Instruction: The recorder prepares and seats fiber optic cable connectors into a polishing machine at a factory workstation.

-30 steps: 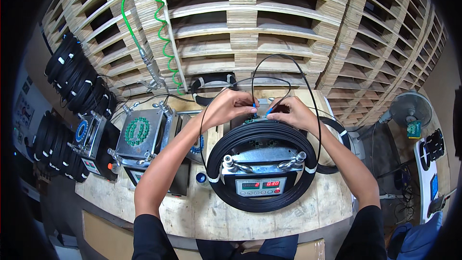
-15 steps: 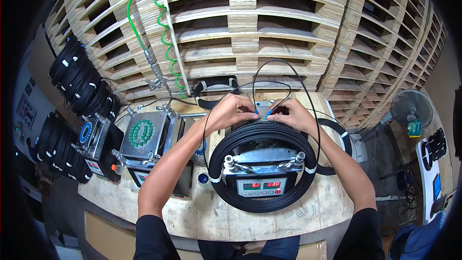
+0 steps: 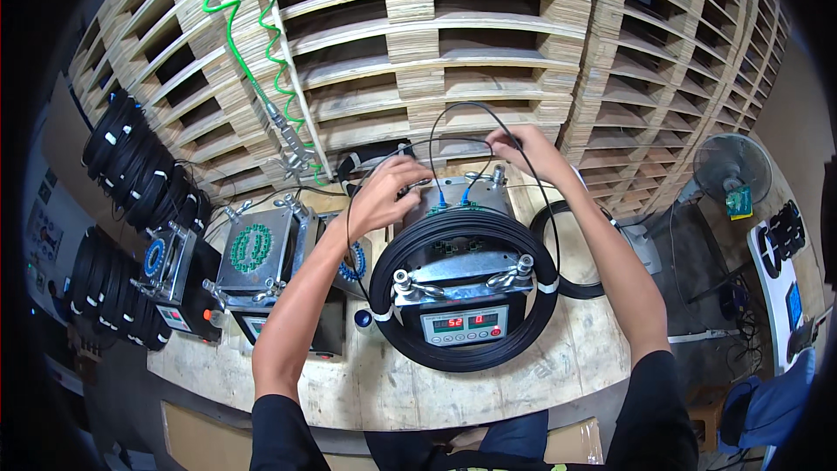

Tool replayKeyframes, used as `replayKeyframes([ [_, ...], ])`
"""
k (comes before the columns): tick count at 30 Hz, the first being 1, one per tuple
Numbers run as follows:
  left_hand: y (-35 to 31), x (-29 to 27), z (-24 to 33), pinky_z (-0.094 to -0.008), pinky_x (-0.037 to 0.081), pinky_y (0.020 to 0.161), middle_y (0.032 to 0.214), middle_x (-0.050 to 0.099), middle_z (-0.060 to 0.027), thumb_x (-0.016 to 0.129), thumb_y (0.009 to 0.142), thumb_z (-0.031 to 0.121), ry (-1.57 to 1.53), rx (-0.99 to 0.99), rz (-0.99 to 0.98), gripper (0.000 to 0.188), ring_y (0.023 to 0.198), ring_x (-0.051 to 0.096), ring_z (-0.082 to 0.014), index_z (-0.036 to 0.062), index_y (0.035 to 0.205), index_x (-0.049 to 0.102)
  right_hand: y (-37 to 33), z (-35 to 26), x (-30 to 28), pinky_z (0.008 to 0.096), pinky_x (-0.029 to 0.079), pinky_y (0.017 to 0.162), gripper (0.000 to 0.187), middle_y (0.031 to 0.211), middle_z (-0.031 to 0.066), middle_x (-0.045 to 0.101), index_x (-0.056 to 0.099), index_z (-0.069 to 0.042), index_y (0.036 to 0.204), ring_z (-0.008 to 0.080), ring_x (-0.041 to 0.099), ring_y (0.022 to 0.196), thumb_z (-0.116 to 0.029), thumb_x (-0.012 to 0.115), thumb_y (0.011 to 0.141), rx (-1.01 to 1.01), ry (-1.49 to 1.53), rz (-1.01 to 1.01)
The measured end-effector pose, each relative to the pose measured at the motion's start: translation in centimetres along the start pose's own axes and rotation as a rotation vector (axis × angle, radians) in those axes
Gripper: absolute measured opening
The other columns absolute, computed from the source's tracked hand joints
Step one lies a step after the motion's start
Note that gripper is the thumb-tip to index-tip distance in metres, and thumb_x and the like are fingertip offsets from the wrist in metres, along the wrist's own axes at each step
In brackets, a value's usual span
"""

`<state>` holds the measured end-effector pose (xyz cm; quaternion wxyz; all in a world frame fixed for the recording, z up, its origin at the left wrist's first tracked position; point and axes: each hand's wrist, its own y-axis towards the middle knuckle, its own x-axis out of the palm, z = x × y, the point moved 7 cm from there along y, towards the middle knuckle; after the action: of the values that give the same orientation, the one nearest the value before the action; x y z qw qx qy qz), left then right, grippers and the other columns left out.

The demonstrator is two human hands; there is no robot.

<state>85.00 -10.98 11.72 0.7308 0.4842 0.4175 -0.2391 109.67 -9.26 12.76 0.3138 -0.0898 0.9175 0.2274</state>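
Observation:
A large coil of black cable (image 3: pixel 380 253) leans against a metal machine with a red lit display (image 3: pixel 466 325). Two cable ends with blue connectors (image 3: pixel 441 200) sit in the green-fitted top plate (image 3: pixel 418 212) behind the coil's upper rim. My left hand (image 3: pixel 389 192) hovers just left of that plate, fingers spread and nothing held. Beyond the plate on the right, my right hand (image 3: pixel 530 153) is raised with fingers curled at the thin black cable loop (image 3: pixel 462 139); its fingertips are slightly blurred.
Two similar machines stand to the left, one with a ring of green fittings (image 3: pixel 251 249). Another black coil (image 3: pixel 571 288) lies at right. Pallets (image 3: pixel 418 57) rise behind the bench (image 3: pixel 384 397). Green air hoses (image 3: pixel 231 30) hang at back left. A fan (image 3: pixel 732 170) stands right.
Both hands have left the blue connectors, which stay in the plate. My left hand has drawn left and opened; my right has risen to the cable loop. The right display readout has changed.

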Motion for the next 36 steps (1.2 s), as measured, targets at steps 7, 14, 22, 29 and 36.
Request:
replayKeyframes([
  [7,-0.3,2.7,-2.1,-0.0385,0.044,0.105,0.137,0.054,-0.0171,0.056,0.102,0.026,-0.268,-0.193,-0.117,0.034,0.122,0.057,-0.033,0.0003,0.12,0.07,2.6,1.7,4.8,0.0355,0.054,0.077,0.055,0.092,0.0149,0.075,0.076,-0.008,0.109,0.0238,0.07,0.084,-0.055,0.075,0.083,0.215,-0.382,-0.398],
  [14,-0.4,2.7,-2.3,-0.0368,0.045,0.104,0.137,0.055,-0.0149,0.063,0.098,0.022,-0.357,-0.24,-0.143,0.029,0.122,0.058,-0.029,0.0044,0.119,0.073,4.1,3.3,4.6,0.0357,0.054,0.05,0.046,0.086,0.0181,0.073,0.074,-0.001,0.102,0.0263,0.072,0.067,-0.043,0.069,0.083,0.409,-0.386,-0.31],
  [22,0.0,3.5,-2.6,-0.0372,0.045,0.104,0.135,0.057,-0.0133,0.065,0.097,0.018,-0.431,-0.262,-0.122,0.024,0.125,0.057,-0.0298,0.0083,0.116,0.076,-0.3,10.3,2.8,0.0273,0.04,0.038,0.018,0.062,0.0048,0.049,0.047,-0.006,0.082,0.0119,0.047,0.043,-0.016,0.053,0.095,0.717,0.494,-0.088],
  [29,-1.2,2.5,-3.5,-0.0361,0.045,0.103,0.138,0.056,-0.0109,0.064,0.098,0.02,-0.351,-0.305,-0.129,0.026,0.122,0.058,-0.0258,0.0101,0.119,0.075,-4.0,6.0,2.1,0.0297,0.055,0.06,0.027,0.098,0.0069,0.062,0.055,-0.008,0.127,0.0162,0.064,0.073,-0.02,0.059,0.103,0.444,1.001,0.125],
  [36,-0.3,3.1,-2.8,-0.0473,0.029,0.118,0.15,0.048,-0.0138,0.069,0.095,0.029,-0.172,-0.226,-0.048,0.033,0.144,0.034,-0.0351,0.0154,0.124,0.073,-2.1,10.2,2.4,0.0219,0.048,0.068,0.034,0.084,-0.0015,0.059,0.065,-0.006,0.122,0.0087,0.054,0.067,-0.029,0.069,0.097,0.34,0.69,0.076],
])
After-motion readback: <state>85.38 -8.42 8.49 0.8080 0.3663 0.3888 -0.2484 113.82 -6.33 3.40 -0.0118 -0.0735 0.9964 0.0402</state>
